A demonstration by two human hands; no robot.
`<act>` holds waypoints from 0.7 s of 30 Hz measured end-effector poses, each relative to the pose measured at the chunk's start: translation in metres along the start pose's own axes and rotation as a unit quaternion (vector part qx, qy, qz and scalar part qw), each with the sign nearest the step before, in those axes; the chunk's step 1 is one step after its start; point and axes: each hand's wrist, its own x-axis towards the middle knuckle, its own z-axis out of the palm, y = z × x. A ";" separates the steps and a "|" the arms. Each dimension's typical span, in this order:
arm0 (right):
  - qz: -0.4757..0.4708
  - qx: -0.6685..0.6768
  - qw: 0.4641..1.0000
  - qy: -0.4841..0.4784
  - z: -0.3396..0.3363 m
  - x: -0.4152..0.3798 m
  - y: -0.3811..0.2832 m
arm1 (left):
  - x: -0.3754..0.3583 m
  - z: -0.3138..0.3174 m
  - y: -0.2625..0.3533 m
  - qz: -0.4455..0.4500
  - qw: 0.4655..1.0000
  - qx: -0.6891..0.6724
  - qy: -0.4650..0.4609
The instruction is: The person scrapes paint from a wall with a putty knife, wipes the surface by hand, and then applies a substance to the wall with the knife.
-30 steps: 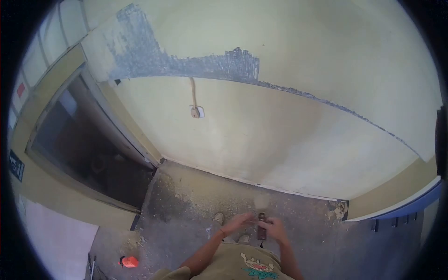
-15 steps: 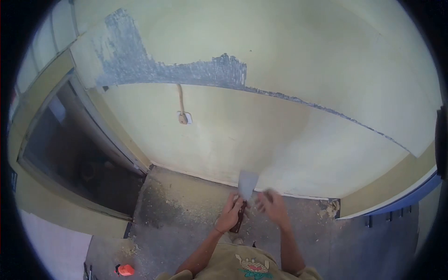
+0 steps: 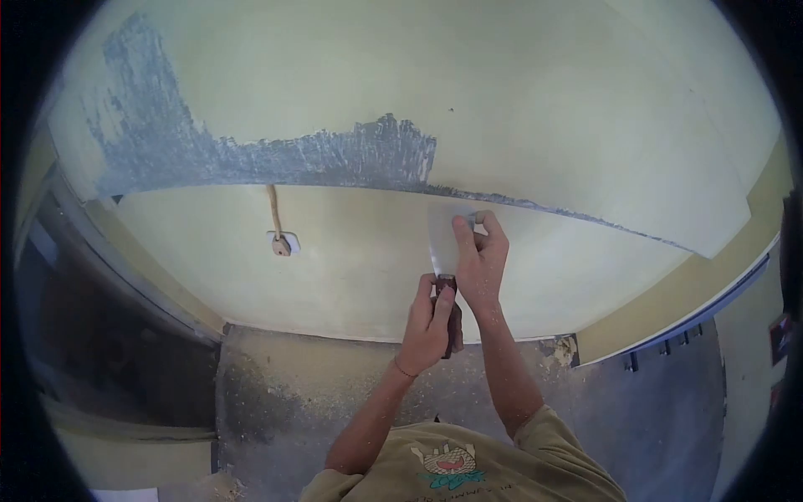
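Nearest you, your olive shirt (image 3: pixel 535 456) is filling the bottom of the view, with both forearms reaching up and away from it. Your left hand (image 3: pixel 425 336) is gripping the dark handle (image 3: pixel 455 330) of a scraper (image 3: pixel 441 238), thumb lying along the top. The wide blade is pointing away from you, just beyond that hand. Farther out, your right hand (image 3: pixel 480 276) is pinching the blade near its far right corner, thumb and fingertips curled over it; a small greenish bit is showing there — too small to identify.

Below your hands, pale crumbs (image 3: pixel 288 389) are lying over the grey floor (image 3: pixel 293 435). Beyond the hands, the pale wall (image 3: pixel 360 284) is rising; whether the blade is touching it, you cannot tell. Left of the blade, a plug is sitting in a wall socket (image 3: pixel 291 240), its cord (image 3: pixel 273 209) running up. Beyond and left of your hands, a rough grey patch (image 3: pixel 335 159) is spreading.

Risks: fingertips are resting close to the blade's edge — a slip of the pinch or a twist of the handle could nick them. A loose left grip could let the scraper drop.
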 end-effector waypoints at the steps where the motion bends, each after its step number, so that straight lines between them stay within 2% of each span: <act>1: 0.001 -0.004 1.000 0.003 0.003 0.004 0.000 | 0.004 -0.004 0.003 0.008 1.000 0.027 0.005; 5: -0.023 0.025 0.998 0.045 0.020 0.022 0.009 | 0.010 -0.009 0.013 0.014 0.998 -0.065 -0.008; 7: -0.029 0.047 0.997 0.060 0.027 0.027 0.012 | 0.005 -0.015 0.008 -0.018 0.990 -0.137 -0.022; 9: -0.016 0.095 0.993 0.075 0.032 0.025 0.007 | 0.006 -0.019 0.000 -0.024 0.993 -0.114 -0.011; 13: 0.018 0.103 0.992 0.075 0.035 0.026 0.006 | 0.012 -0.022 -0.012 -0.014 0.999 -0.038 0.011; 16: 0.000 0.136 0.985 0.105 0.042 0.033 -0.003 | 0.020 -0.021 0.000 0.014 0.999 -0.020 0.024; 19: 0.018 0.097 0.992 0.085 0.038 0.034 -0.005 | 0.010 -0.018 0.002 -0.036 0.997 -0.061 0.030; 21: -0.008 0.137 0.986 0.096 0.040 0.030 0.002 | 0.013 -0.018 -0.004 -0.022 0.998 -0.039 0.032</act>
